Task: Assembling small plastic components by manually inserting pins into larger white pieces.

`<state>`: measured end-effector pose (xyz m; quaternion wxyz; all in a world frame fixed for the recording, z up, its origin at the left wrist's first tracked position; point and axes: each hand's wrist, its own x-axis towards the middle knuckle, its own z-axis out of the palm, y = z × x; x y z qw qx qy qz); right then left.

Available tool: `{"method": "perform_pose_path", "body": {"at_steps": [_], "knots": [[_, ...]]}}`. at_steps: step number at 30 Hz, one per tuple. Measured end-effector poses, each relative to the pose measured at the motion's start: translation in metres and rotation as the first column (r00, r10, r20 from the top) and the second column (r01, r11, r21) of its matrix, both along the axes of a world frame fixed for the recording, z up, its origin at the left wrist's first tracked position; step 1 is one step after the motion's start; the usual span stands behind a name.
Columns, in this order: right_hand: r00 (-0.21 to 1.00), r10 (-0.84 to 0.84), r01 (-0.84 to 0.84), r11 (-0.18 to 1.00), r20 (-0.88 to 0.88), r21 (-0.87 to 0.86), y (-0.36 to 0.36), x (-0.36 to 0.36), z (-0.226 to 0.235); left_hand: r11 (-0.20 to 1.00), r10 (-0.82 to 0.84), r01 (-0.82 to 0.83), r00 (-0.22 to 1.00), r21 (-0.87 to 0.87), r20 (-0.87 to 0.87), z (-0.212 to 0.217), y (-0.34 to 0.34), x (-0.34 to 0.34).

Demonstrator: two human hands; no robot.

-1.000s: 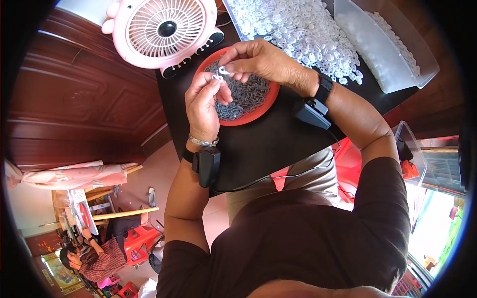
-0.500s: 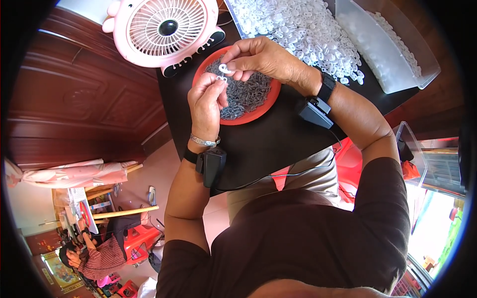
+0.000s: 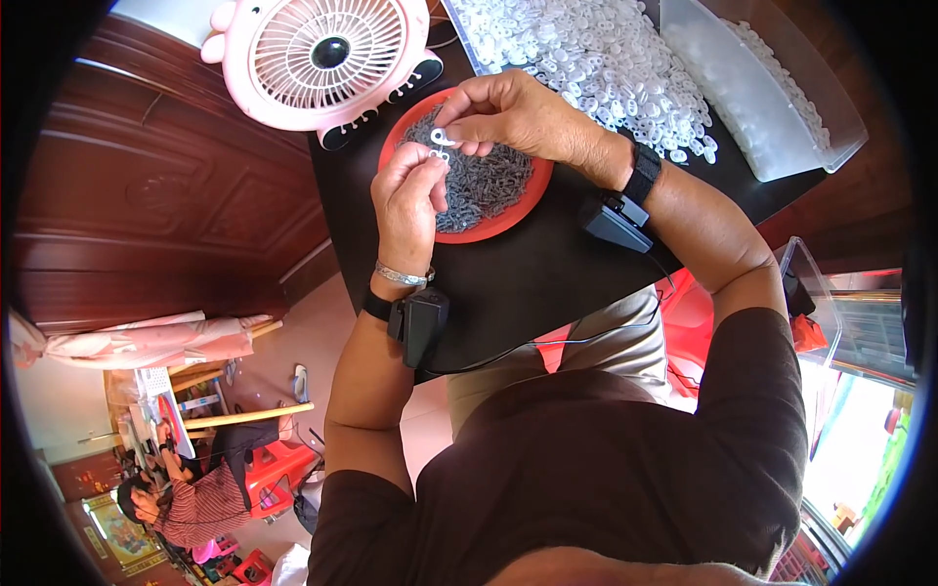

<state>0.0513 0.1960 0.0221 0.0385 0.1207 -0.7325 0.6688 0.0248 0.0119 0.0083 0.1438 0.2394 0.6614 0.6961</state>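
a loose cable (image 3: pixel 586 340) along the near edge could snag a forearm; beyond it, the tabletop (image 3: pixel 518 283) offers bare room. over the bowl (image 3: pixel 535 198), left hand (image 3: pixel 405 210) pinches a clip (image 3: pixel 440 155), right hand (image 3: pixel 523 117) a ring (image 3: pixel 439 135) (whether they touch, i can't tell). a slack pinch could drop either among grey bits (image 3: pixel 486 190). fan (image 3: pixel 329 54) and white pile (image 3: pixel 596 73) crowd far left and right.

The ring-shaped piece (image 3: pixel 439 135) looks like smooth plastic.

The black table (image 3: pixel 508 303) carries a red bowl (image 3: pixel 534 193); left of the bowl stands a pink fan (image 3: pixel 330 54), right of it loose white pieces (image 3: pixel 674 122) and, farther right, a translucent bin (image 3: pixel 757 122).
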Motion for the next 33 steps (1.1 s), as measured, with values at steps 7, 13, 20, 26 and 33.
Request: {"method": "perform_pose_path", "body": {"at_steps": [7,13,20,26,33], "knots": [[0.999,0.021,-0.019,0.996,-0.028,0.089,-0.005,0.003,0.002,1.000,0.009,-0.009,1.000,-0.002,-0.011,0.000,0.001,0.000],[0.983,0.073,-0.056,0.993,-0.167,0.101,-0.010,0.005,-0.001,0.998,0.002,-0.004,0.999,0.060,0.040,-0.003,0.000,0.002],[0.986,0.043,-0.015,0.985,-0.161,0.170,-0.011,0.009,0.000,0.995,0.039,-0.048,0.995,0.089,0.096,-0.002,0.005,0.005],[0.977,0.118,-0.072,0.966,-0.178,0.247,-0.011,0.009,0.003,0.997,-0.071,0.066,0.986,0.038,0.151,-0.001,-0.005,-0.003],[0.952,0.035,0.083,0.926,-0.303,0.369,-0.020,0.014,0.002,0.996,0.067,-0.072,0.994,0.059,0.081,0.002,0.002,0.005]]}}
